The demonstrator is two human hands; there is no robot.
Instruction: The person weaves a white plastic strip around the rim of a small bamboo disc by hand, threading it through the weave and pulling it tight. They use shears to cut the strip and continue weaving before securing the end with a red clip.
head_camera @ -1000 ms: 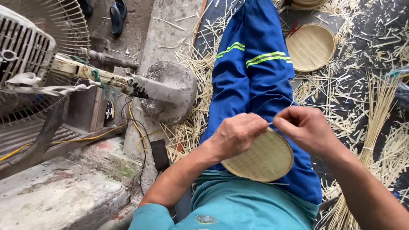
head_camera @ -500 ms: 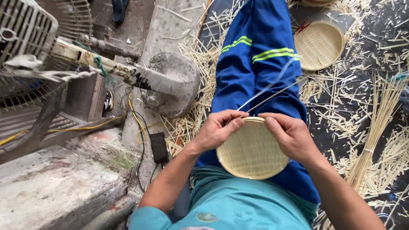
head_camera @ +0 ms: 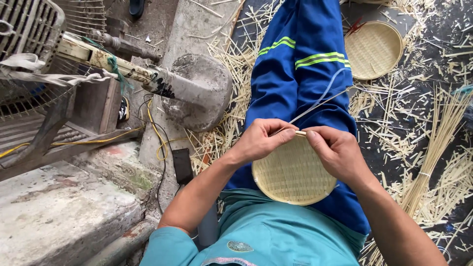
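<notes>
Two bare hands are working at the far rim of one small round woven bamboo tray (head_camera: 293,173), which is resting on the person's lap over blue trousers (head_camera: 295,74) with yellow-green stripes. Left hand (head_camera: 259,140): fingers curled, thumb and forefinger pinching the rim at its top edge together with the near end of a thin pale binding strip (head_camera: 320,98). Right hand (head_camera: 336,151): fingers bent, thumb pressing the same top edge just beside the left thumb, gripping the rim. Strip: two slender strands running from the pinch point up and to the right across the trousers, one curving, one nearly straight.

Surroundings, itemised. One second woven tray (head_camera: 372,49), similar in shape, lying flat on the dark ground beyond the right knee, well apart from the hands. One bundle of long bamboo splints (head_camera: 433,152), tied near its lower part, lying on the right. Loose bamboo offcuts (head_camera: 221,64) littering the ground on both sides of the legs. One electric fan (head_camera: 29,59) with wire guard, tipped over at upper left, its round grey base (head_camera: 199,91) lying near the left knee. One black power adapter (head_camera: 182,166) with yellow and black cables lying beside a concrete step (head_camera: 59,212).
</notes>
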